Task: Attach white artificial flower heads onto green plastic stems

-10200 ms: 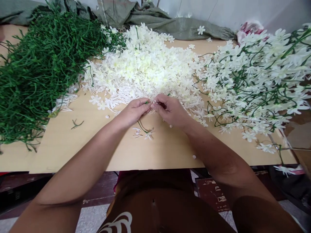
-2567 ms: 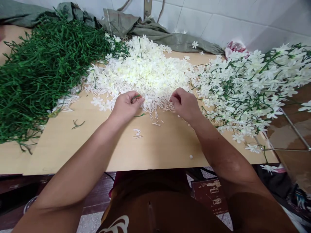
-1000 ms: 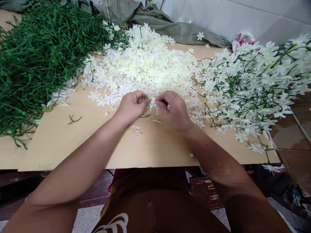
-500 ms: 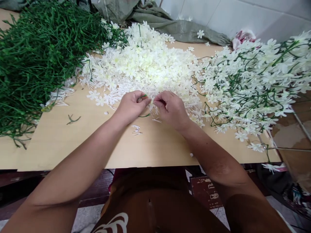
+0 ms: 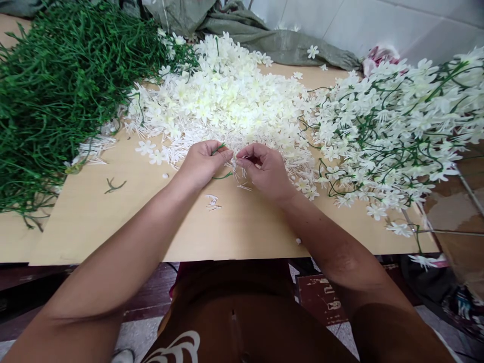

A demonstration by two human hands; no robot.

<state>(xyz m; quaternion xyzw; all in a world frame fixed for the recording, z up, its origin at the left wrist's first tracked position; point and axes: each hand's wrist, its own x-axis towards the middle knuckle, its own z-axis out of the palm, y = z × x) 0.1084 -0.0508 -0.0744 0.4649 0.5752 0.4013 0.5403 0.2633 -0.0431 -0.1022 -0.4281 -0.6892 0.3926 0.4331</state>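
Note:
My left hand [image 5: 202, 162] is closed on a green plastic stem [image 5: 222, 176], whose ends stick out above the thumb and below the palm. Just to its right, my right hand [image 5: 263, 169] is pinched, its fingertips almost meeting those of the left. Between the fingertips is something small and pale, too hidden to name for certain. Both hands are over the near edge of a heap of white artificial flowers [image 5: 234, 96] and loose white flower stamens [image 5: 189, 143].
A big pile of green plastic stems [image 5: 71, 85] covers the left of the table [image 5: 136, 232]. Flowers fitted on stems [image 5: 385, 131] are heaped at the right, beside a cardboard box [image 5: 454, 201]. Grey-green cloth [image 5: 264, 43] lies along the wall behind. A forked stem [image 5: 115, 186] lies alone at left.
Both hands have shifted very slightly to the left. The right fingertips have drawn closer to the left ones, and the stem in the left hand has tilted a little.

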